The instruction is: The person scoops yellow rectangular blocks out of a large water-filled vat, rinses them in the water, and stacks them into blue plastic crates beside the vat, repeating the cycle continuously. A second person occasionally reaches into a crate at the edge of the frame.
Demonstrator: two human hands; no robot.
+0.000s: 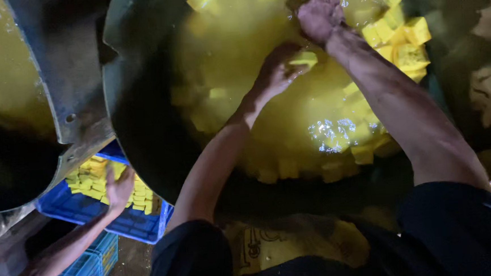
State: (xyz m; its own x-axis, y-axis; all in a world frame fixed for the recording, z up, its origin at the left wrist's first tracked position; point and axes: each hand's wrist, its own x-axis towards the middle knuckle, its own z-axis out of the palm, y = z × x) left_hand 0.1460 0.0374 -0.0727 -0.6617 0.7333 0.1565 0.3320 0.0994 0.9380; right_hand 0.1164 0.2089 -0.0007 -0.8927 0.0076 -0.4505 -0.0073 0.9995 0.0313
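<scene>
L hand (278, 70) fingers pinch yellow block (304, 59) | R hand (319, 17) fisted, dipped in liquid (290, 118)

Left hand (275, 71) curled in a grip; right hand (318, 15) fisted; both arms outstretched.

Blocks (401, 43) in vat (140, 93); crate (79, 208) of blocks lower left.

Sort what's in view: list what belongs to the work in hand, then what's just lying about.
In use: left hand holding a yellow block; right hand; big pan of yellow liquid; floating blocks.
Lying about: blue crate; second pan; another person's hand.
</scene>
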